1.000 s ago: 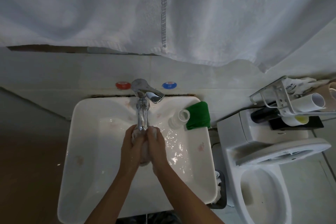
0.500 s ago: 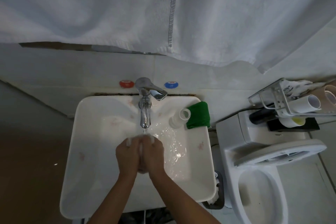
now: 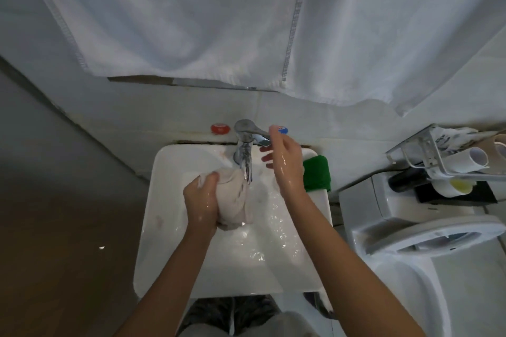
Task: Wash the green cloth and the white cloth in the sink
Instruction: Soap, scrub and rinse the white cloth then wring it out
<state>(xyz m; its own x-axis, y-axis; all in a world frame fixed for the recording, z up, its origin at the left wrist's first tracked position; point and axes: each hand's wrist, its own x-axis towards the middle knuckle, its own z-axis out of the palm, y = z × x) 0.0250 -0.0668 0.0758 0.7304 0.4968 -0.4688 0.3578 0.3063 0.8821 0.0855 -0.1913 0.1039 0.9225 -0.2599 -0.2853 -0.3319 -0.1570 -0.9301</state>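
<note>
Rinsing the white cloth at the sink (image 3: 175,254).

Left hand (image 3: 201,204) clenched round white cloth (image 3: 232,197), bunched just under tap (image 3: 245,153); right hand (image 3: 284,161) released, fingers relaxed near the lever. Green cloth (image 3: 317,176) beyond, on the rim. Risk: wet fingers slipping, splashing.

Both forearms enter from the bottom of the frame and rise toward the centre, bare and wet. The left hand (image 3: 201,204), left of centre, has its fingers and thumb curled round a bunched white cloth (image 3: 232,197), knuckles facing the camera. The right hand (image 3: 286,163), higher and right of centre, is raised with its fingers straight and slightly spread, their tips reaching toward the upper middle of the frame; they seem just to meet the tap lever (image 3: 253,131), though contact is unclear
</note>
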